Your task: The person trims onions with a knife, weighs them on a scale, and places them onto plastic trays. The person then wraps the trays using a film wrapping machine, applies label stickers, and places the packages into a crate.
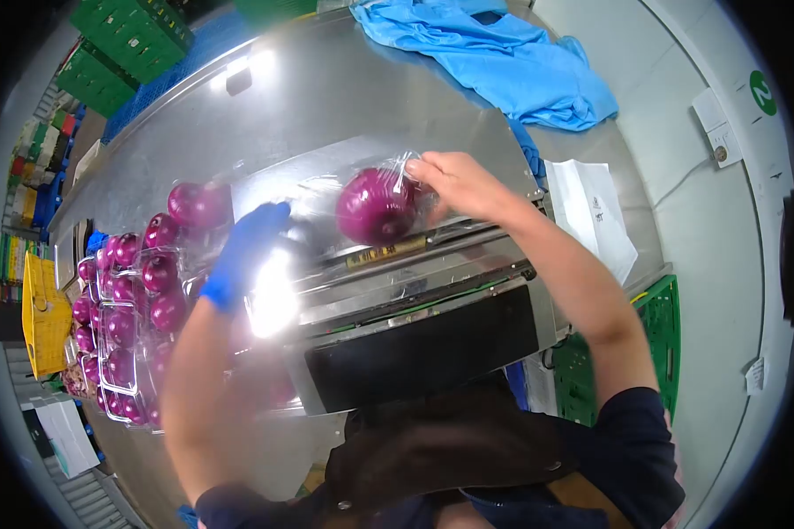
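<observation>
My right hand (450,183) is bare and closed on the clear plastic film at the right side of a large purple onion (377,207), above the metal wrapping machine (423,286). My left hand (254,242), in a blue glove, is over the machine's left part, to the left of that onion. It is smeared by motion, and its fingers cannot be made out clearly. Close to its left are wrapped purple onions (160,273), many of them in clear plastic, and a blurred pair (198,204) near the glove.
Blue plastic sheeting (503,66) lies at the back right of the metal table (326,88). White paper (591,216) is on the right, above a green crate (657,339). Green crates (128,44) stand at the upper left, and a yellow crate (46,304) is at the left.
</observation>
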The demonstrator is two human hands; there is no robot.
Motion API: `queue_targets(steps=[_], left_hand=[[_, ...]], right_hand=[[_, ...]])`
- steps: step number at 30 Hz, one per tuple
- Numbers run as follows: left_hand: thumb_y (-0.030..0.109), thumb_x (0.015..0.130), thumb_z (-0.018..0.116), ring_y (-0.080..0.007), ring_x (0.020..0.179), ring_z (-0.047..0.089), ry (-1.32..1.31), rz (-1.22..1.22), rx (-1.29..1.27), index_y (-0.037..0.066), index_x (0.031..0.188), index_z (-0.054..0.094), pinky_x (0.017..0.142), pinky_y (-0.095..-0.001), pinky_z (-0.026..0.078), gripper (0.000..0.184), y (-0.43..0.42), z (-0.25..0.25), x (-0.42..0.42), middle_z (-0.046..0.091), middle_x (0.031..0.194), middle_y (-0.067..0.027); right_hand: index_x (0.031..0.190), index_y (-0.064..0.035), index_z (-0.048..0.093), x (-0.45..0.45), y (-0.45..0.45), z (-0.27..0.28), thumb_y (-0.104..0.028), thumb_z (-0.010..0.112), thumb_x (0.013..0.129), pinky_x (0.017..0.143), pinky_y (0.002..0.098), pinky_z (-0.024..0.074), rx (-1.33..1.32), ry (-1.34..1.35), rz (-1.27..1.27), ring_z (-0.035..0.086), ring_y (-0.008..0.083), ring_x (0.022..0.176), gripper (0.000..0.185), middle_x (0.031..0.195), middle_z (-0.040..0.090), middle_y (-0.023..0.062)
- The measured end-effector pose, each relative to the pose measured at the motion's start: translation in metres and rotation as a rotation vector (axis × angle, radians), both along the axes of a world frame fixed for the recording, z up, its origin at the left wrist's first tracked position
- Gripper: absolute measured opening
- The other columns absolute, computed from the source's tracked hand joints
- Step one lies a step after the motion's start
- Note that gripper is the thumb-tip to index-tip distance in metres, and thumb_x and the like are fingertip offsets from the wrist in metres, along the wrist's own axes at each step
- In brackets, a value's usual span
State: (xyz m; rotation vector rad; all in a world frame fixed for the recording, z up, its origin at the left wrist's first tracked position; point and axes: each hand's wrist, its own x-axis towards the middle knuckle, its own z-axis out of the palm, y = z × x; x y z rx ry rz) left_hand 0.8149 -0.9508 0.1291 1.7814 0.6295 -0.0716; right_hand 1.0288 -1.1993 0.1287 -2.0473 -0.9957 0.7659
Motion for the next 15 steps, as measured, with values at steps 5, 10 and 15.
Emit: queue_targets(steps=[5,10,15], left_hand=[[0.039,0.101,0.038,-0.0236,0.075,0.069,0.105,-0.010,-0.227,-0.004,0.104,0.055,0.055,-0.0300,0.053,0.046,-0.070,0.067,-0.081,0.067,0.095,-0.0183],[0.036,0.099,0.046,-0.0231,0.072,0.068,0.244,-0.032,-0.198,-0.005,0.108,0.054,0.044,-0.0257,0.048,0.043,-0.109,0.018,-0.125,0.066,0.096,-0.0182],[0.020,0.097,0.055,-0.0097,0.062,0.055,-0.050,0.144,0.548,-0.010,0.091,0.061,0.059,-0.0279,0.044,0.031,-0.154,-0.080,-0.146,0.063,0.071,-0.0065]], right_hand=[[0.083,0.0039,0.049,-0.080,-0.065,0.074,-0.035,0.042,0.100,0.044,0.0312,0.0456,-0.074,0.462,-0.059,0.061,0.0211,0.045,0.043,0.063,0.049,0.0101],[0.085,0.0040,0.047,-0.133,-0.107,0.017,-0.031,0.044,0.101,0.044,0.0295,0.0481,-0.195,0.570,-0.169,0.061,0.0190,0.048,0.038,0.064,0.050,0.0092],[0.094,-0.0017,0.054,-0.172,-0.127,-0.065,-0.025,0.054,0.096,0.052,0.0393,0.0486,0.129,0.104,-0.357,0.064,0.0275,0.054,0.023,0.065,0.062,0.0127]])
